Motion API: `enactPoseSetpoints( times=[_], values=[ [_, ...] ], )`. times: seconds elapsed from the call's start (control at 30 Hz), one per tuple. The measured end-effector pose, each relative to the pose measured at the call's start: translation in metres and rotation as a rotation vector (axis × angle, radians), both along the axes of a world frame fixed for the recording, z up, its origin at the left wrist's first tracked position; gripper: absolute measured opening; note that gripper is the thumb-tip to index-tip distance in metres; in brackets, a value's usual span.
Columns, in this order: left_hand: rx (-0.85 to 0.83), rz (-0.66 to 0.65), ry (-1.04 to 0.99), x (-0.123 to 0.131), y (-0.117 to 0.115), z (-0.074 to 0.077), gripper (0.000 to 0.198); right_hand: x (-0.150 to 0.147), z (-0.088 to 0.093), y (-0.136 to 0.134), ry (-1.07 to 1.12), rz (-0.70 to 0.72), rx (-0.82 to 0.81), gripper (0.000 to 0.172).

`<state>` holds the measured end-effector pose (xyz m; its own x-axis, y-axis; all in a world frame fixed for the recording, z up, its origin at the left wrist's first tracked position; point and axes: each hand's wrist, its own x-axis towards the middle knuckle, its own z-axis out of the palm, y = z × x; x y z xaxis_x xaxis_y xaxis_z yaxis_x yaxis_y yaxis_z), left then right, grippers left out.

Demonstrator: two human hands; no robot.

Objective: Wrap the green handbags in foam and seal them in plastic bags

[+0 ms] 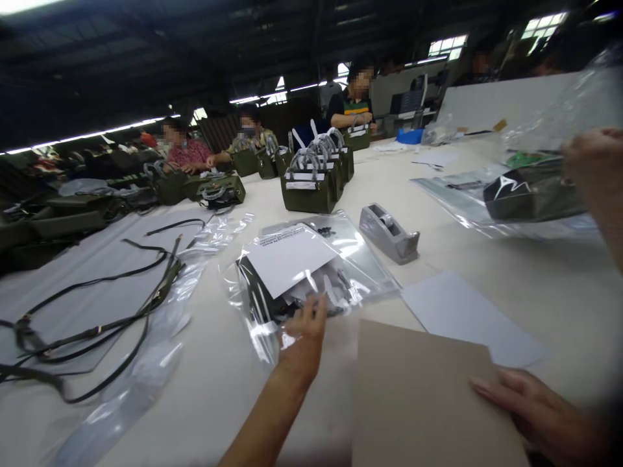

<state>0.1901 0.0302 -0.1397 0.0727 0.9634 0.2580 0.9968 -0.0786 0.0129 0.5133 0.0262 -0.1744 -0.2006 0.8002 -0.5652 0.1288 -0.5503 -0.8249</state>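
A clear plastic bag (pixel 367 259) lies in front of me, with a dark green handbag (pixel 256 292) and a white printed sheet (pixel 292 256) in it. My left hand (pixel 302 334) is at the bag's near side, fingers stretched forward over the contents; shiny plastic shows at the back of the hand. My right hand (pixel 535 405) grips the right edge of a brown cardboard sheet (pixel 423 389), thumb on top and the other fingers partly hidden. The cardboard partly covers a white sheet of paper (pixel 467 311) on the table.
A grey tape dispenser (pixel 389 233) stands beyond the bag. Green handbags (pixel 306 194) line up farther back. Long dark straps (pixel 97 331) lie left on plastic. At right, another person's hand (pixel 596 152) is by a bagged green item (pixel 540 194). Several people sit around the table (pixel 204 383).
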Motion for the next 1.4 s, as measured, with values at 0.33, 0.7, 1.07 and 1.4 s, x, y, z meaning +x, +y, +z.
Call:
enactPoseSetpoints(
  times=[0.33, 0.7, 1.07, 1.4],
  values=[
    [-0.151, -0.008, 0.103, -0.021, 0.03, 0.046, 0.014, -0.124, 0.023, 0.033, 0.391, -0.134, -0.017, 0.022],
    [-0.22, -0.011, 0.091, -0.02, 0.031, 0.044, 0.016, -0.131, 0.028, 0.04, 0.321, -0.444, 0.117, 0.021],
    [-0.259, 0.013, 0.111, -0.02, 0.039, 0.054, 0.025, -0.153, 0.037, 0.036, 0.332, -0.206, -0.177, 0.006],
    [-0.208, 0.003, 0.106, -0.021, 0.038, 0.055, 0.022, -0.227, -0.004, 0.071, 0.374, -0.234, -0.213, 0.021]
  ],
)
